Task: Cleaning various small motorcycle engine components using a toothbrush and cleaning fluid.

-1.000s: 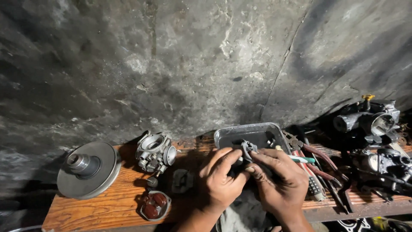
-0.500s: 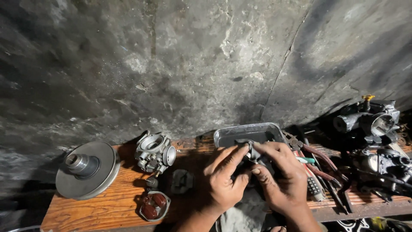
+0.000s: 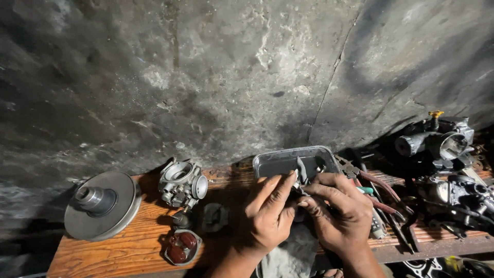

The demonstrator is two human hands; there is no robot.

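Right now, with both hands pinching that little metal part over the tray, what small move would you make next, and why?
Probably keep it over the tray and steady it with the left hand while the right hand works it. The small metal part is pinched between fingertips of both hands above the tray, so anything that slips would likely land there, not on the cluttered bench.

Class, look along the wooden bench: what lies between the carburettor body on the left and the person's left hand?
In the head view, a small dark cover piece lies on the bench between the carburettor body and the left hand.
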